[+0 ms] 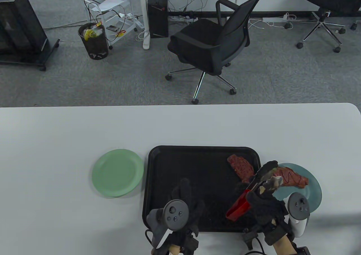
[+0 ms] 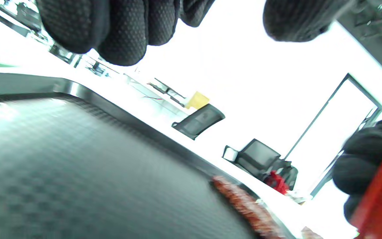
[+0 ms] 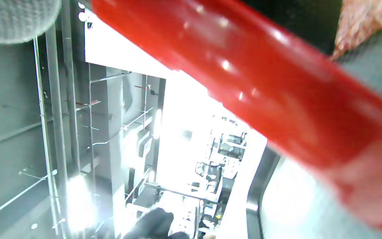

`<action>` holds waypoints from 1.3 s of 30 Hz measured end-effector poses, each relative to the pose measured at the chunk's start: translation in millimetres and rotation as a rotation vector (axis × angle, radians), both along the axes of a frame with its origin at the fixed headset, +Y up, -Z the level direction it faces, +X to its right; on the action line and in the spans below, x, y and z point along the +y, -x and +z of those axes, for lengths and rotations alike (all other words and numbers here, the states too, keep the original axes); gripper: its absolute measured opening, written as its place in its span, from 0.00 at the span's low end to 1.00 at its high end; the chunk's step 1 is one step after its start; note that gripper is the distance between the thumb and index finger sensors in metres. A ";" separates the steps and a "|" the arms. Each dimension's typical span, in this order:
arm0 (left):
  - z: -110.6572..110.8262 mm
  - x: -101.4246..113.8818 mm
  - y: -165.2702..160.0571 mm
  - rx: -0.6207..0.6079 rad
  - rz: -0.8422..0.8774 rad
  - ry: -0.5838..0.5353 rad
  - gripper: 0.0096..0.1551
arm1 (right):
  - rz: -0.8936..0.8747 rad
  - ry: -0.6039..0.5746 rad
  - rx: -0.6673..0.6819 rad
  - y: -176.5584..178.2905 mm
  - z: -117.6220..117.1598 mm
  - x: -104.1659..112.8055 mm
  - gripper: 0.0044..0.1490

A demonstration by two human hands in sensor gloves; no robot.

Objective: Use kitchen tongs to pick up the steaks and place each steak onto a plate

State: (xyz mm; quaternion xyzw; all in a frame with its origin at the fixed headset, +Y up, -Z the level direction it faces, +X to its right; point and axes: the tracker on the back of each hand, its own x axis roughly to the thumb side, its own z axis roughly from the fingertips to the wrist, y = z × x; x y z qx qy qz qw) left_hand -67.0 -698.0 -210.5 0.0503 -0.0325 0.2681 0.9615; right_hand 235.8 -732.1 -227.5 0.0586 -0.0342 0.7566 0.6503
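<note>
From above we see our right hand (image 1: pixel 263 201) gripping the red tongs (image 1: pixel 239 207), whose tips meet a steak (image 1: pixel 292 177) on the blue plate (image 1: pixel 313 191). Our left hand (image 1: pixel 184 201) rests relaxed over the black tray (image 1: pixel 197 164), holding nothing. A second steak (image 1: pixel 240 167) lies in the tray's far right corner (the left wrist view shows it only as a blur). The green plate (image 1: pixel 117 172) sits on the surface left of the tray.
</note>
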 end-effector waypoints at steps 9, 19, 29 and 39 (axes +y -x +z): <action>-10.0 -15.5 10.1 0.078 -0.057 0.083 0.52 | 0.527 -0.010 -0.163 -14.1 1.0 6.6 0.63; -16.8 -25.8 19.4 0.122 -0.079 0.151 0.52 | 1.046 0.054 -0.225 -6.2 2.1 6.0 0.60; -44.5 -15.3 46.3 0.277 -0.190 0.118 0.53 | 1.087 0.064 -0.213 -4.9 3.1 5.2 0.59; -67.1 -0.5 166.1 0.650 -0.231 0.180 0.55 | 1.151 0.117 -0.229 -6.8 -1.6 -1.8 0.59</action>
